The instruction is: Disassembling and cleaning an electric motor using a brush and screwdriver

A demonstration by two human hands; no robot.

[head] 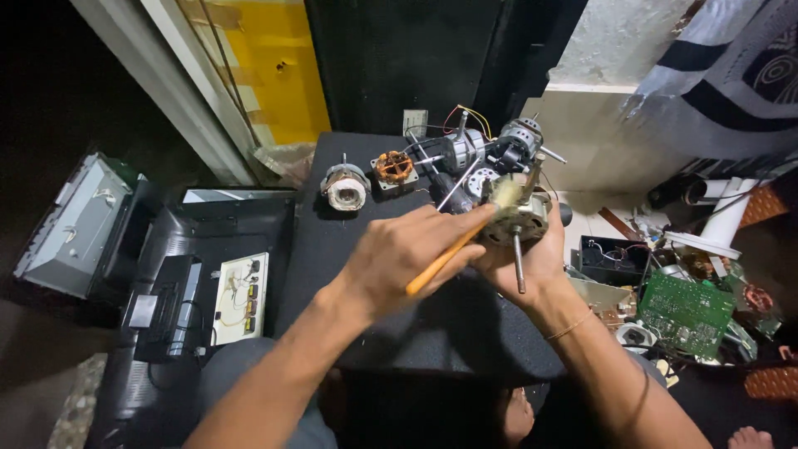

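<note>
My left hand (407, 254) grips a small brush with an orange handle (440, 262); its pale bristle tip (503, 193) rests against the top of a motor. My right hand (532, 266) holds that small electric motor (517, 220) from below, its steel shaft (519, 264) pointing down toward me. Both hands hover over a black board (332, 249) lying across my lap.
On the board's far end lie a round motor housing (345, 185), a copper-wound stator (394, 167) and two more motors (490, 148) with coloured wires. A green circuit board (687, 312) and scrap parts sit right. A pale circuit board (237, 295) lies on a black panel left.
</note>
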